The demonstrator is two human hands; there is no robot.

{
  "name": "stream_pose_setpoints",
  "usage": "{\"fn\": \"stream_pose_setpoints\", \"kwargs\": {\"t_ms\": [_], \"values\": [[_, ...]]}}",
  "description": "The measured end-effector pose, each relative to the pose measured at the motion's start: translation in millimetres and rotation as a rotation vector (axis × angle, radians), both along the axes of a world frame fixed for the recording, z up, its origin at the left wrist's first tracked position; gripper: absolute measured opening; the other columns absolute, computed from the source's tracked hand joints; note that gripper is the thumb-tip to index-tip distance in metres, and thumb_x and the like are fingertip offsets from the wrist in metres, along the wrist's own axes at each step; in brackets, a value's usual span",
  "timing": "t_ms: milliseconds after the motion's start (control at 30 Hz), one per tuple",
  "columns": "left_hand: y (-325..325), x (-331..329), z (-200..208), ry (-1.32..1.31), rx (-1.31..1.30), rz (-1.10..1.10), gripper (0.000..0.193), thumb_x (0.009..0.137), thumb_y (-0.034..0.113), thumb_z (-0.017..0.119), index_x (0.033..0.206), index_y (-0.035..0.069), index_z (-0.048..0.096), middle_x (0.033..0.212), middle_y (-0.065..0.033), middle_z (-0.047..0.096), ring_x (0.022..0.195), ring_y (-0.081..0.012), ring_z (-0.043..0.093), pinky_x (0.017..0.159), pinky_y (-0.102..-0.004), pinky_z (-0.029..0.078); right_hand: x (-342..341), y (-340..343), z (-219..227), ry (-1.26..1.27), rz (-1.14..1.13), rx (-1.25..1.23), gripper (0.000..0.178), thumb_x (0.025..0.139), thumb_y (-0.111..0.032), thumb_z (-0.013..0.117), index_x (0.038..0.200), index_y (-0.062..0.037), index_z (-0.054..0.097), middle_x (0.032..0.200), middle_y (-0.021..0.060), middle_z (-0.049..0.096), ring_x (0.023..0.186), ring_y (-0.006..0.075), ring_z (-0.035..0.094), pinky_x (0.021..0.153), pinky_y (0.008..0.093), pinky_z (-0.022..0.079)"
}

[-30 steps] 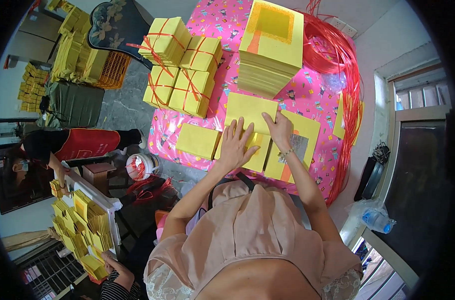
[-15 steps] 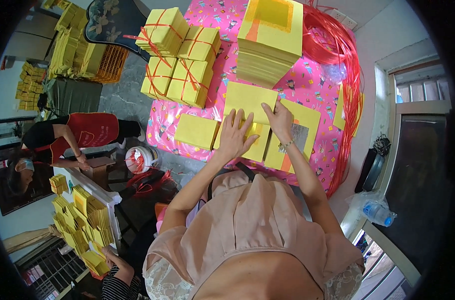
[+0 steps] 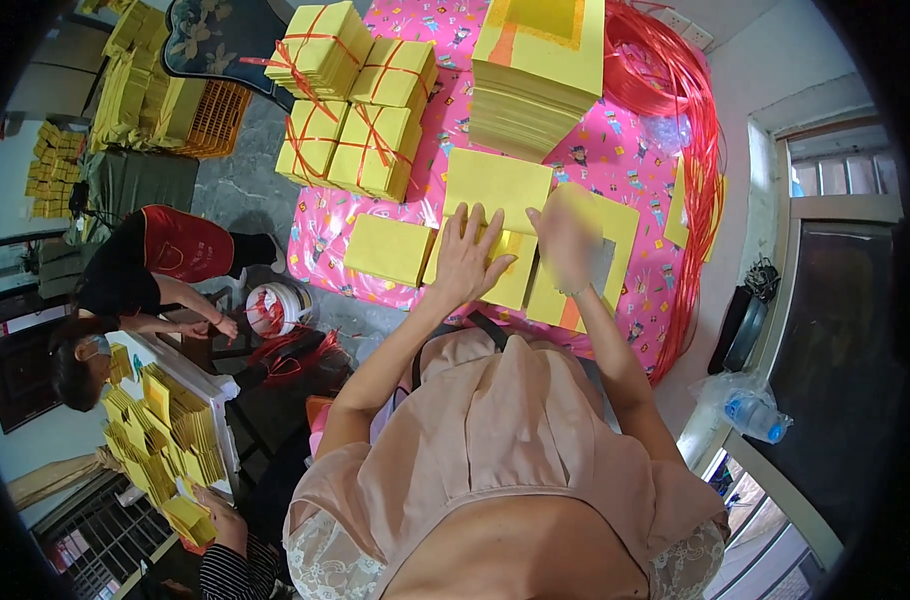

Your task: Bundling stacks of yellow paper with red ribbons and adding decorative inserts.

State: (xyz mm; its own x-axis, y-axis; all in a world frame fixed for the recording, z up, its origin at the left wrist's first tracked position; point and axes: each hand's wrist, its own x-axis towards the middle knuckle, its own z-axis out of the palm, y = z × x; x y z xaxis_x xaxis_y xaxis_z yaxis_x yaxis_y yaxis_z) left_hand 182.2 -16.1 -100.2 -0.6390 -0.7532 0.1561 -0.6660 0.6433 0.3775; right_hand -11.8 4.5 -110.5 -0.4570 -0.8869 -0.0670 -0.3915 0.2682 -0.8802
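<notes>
On yellow paper [image 3: 499, 182], left hand [image 3: 466, 262] spread; right hand [image 3: 570, 245] blurred.

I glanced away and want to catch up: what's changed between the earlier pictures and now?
The co-worker in the red apron has let go of the small yellow bundle; their hands moved right, toward the white bucket. Your right hand now looks blurred. Your left hand stays spread over the yellow paper stack; the red-tied bundles and tall paper stack stayed put.
</notes>
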Motion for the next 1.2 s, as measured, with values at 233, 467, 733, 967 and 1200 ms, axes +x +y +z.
{"fn": "stream_pose_setpoints", "kwargs": {"t_ms": [233,467,733,967,1200], "values": [[2.0,3.5,-0.3,0.036,0.001,-0.009,0.065,0.091,0.050,0.057,0.145,0.016,0.045,0.143,-0.0263,0.039,0.132,-0.0497,0.033,0.109,-0.0560,0.030,-3.0,-1.9,-10.4,0.087,-0.015,0.030,0.028,0.081,-0.026,0.077,0.085,-0.0034,0.060,0.069,0.0082,0.066,0.059,0.0193,0.063,0.055,0.0336,0.048],[-0.1,4.5,-3.5,0.033,0.004,-0.007,0.061,0.092,0.049,0.056,0.143,0.018,0.048,0.144,-0.0260,0.039,0.134,-0.0490,0.032,0.109,-0.0581,0.029,1.0,-3.6,4.1,0.127,-0.015,0.070,0.028,0.081,-0.026,0.076,0.085,-0.0036,0.060,0.069,0.0084,0.066,0.060,0.0206,0.064,0.056,0.0340,0.048],[0.3,4.0,-4.7,0.040,0.004,0.002,0.060,0.092,0.050,0.055,0.144,0.020,0.048,0.143,-0.0256,0.040,0.134,-0.0489,0.033,0.109,-0.0585,0.029,14.3,8.1,28.3,0.324,0.032,-0.140,0.023,0.087,-0.020,0.070,0.092,-0.0031,0.055,0.075,0.0100,0.062,0.069,0.0272,0.062,0.064,0.0401,0.049],[-0.1,2.0,-4.6,0.058,-0.008,-0.005,0.059,0.092,0.050,0.054,0.142,0.019,0.050,0.141,-0.0256,0.043,0.133,-0.0484,0.035,0.109,-0.0577,0.029,19.6,10.4,11.4,0.537,0.327,-0.098,0.015,0.088,-0.016,0.065,0.088,-0.0055,0.055,0.081,0.0128,0.060,0.078,0.0333,0.059,0.070,0.0446,0.048],[0.6,1.4,-7.0,0.056,-0.010,0.005,0.059,0.092,0.050,0.055,0.142,0.019,0.050,0.140,-0.0255,0.043,0.133,-0.0485,0.035,0.110,-0.0559,0.029,19.5,2.4,15.4,0.543,0.344,0.002,0.018,0.087,-0.019,0.067,0.087,-0.0059,0.055,0.079,0.0122,0.061,0.074,0.0329,0.061,0.066,0.0439,0.048]]}}
